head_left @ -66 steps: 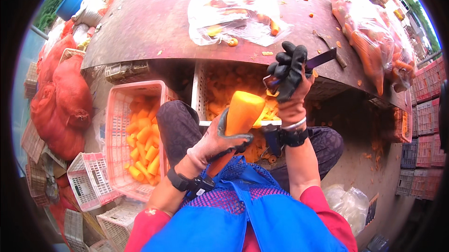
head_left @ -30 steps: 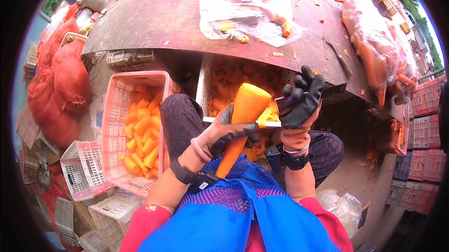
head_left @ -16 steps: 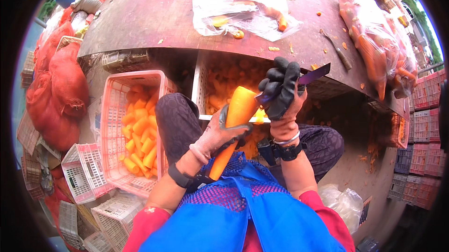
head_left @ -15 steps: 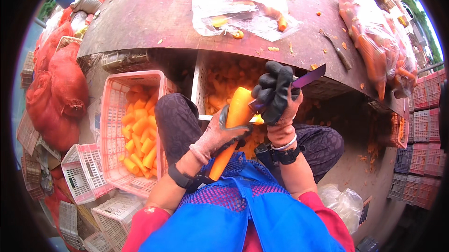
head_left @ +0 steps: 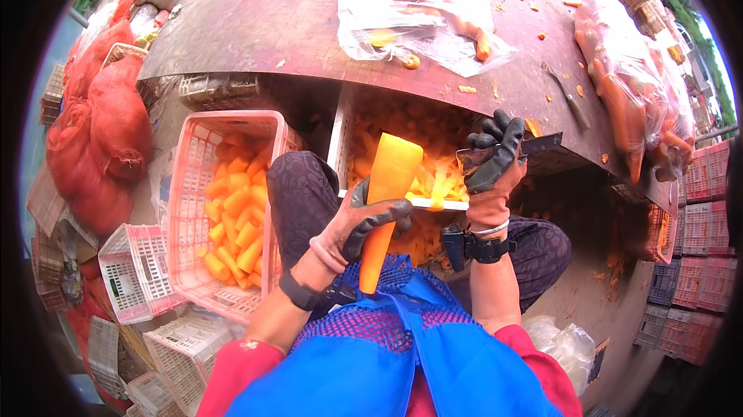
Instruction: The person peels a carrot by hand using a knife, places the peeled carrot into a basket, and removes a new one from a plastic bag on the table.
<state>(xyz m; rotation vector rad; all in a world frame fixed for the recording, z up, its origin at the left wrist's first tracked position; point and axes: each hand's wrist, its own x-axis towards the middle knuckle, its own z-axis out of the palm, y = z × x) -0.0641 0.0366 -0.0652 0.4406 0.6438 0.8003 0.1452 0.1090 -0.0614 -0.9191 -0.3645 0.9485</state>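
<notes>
My left hand (head_left: pixel 356 223), in a pink glove with dark grip, is wrapped round a large peeled carrot (head_left: pixel 395 165), held upright over my lap. To its right my right hand (head_left: pixel 495 161), gloved alike, grips a flat dark-bladed tool (head_left: pixel 546 140), apart from the carrot. Behind them sits a white crate (head_left: pixel 342 130) of carrot peelings (head_left: pixel 441 169) under the table edge. A pink crate (head_left: pixel 182 223) of peeled carrot pieces (head_left: pixel 240 204) stands by my left knee.
The reddish table (head_left: pixel 232 22) spans the front, bearing bagged carrots (head_left: pixel 410 6), a larger bag (head_left: pixel 619 68) and a loose knife (head_left: pixel 573 103). Red sacks (head_left: pixel 104 146) lie at left; stacked crates (head_left: pixel 700 239) stand at right; a plastic bag (head_left: pixel 557 343) lies low right.
My right hand with the blade has moved right, away from the carrot's top, where it was half a second ago. My left hand still holds the carrot, slightly shifted.
</notes>
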